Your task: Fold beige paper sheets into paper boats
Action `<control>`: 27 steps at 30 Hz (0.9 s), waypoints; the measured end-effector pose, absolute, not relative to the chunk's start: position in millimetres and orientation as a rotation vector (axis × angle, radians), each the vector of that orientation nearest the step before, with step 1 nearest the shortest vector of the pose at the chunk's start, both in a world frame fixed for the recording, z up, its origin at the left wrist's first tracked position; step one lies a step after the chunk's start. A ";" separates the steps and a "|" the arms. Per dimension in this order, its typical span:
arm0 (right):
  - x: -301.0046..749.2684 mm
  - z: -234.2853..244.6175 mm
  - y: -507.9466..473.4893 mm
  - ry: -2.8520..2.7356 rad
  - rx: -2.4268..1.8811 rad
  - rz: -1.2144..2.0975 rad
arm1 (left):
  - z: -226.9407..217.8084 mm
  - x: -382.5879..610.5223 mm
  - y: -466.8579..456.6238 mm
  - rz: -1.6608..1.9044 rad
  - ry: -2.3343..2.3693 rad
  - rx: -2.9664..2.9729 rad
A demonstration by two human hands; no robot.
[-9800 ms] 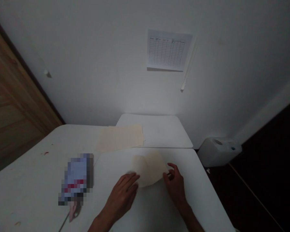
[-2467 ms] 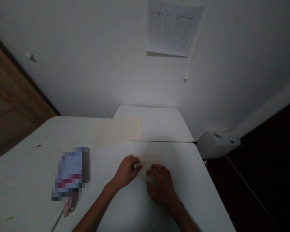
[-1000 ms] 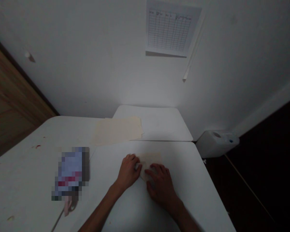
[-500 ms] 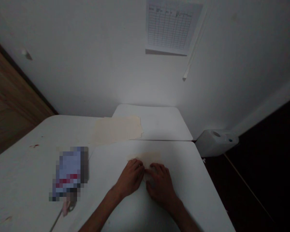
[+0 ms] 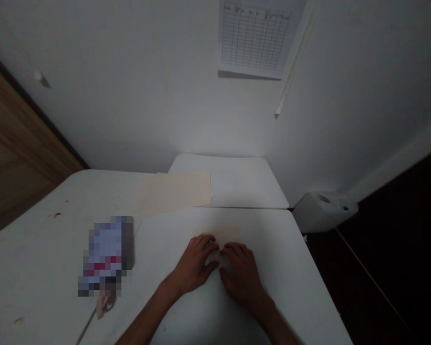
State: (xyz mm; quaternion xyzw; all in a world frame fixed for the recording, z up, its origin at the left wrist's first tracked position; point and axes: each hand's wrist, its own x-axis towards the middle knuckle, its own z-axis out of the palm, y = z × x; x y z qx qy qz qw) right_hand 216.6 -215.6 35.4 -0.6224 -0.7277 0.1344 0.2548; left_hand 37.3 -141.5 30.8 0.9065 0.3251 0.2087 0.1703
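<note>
My left hand (image 5: pixel 197 263) rests over the white table (image 5: pixel 187 316), its fingers bent and its thumb spread away from them, with nothing visible in its grasp. Close beside it on the right lies my right hand (image 5: pixel 241 274), fingers loosely curled and thumb apart. The fingertips of both hands nearly face each other across a small gap. Just beyond the fingers, a thin cream sheet (image 5: pixel 228 232) lies flat on the table; the hands cover its near part. I cannot tell whether any fingertip presses on it.
A stack of larger cream sheets (image 5: pixel 175 190) lies farther back on the left. A blurred blue-and-red packet (image 5: pixel 106 249) sits on the left tabletop, with a pinkish tied item (image 5: pixel 105 304) below it. A white plastic container (image 5: pixel 321 213) stands beyond the right edge. A printed chart (image 5: pixel 256 40) hangs on the wall.
The left thumb and fingers have spread apart, and the right index finger has drawn back from the left hand. A gap now shows between the hands. The view has shifted slightly.
</note>
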 end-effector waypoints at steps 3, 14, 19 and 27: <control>216.7 34.0 -216.0 -1.975 -1.687 0.366 | 32.6 37.9 -141.7 0.592 0.928 2.563; 218.6 33.5 -217.9 -1.998 -1.608 0.337 | 34.8 41.1 -141.1 0.627 0.948 2.517; 226.0 27.4 -218.9 -2.142 -1.461 0.280 | 35.1 41.0 -141.6 0.637 0.958 2.497; 233.1 21.6 -225.8 -2.264 -1.337 0.285 | 35.3 39.5 -142.2 0.627 0.965 2.475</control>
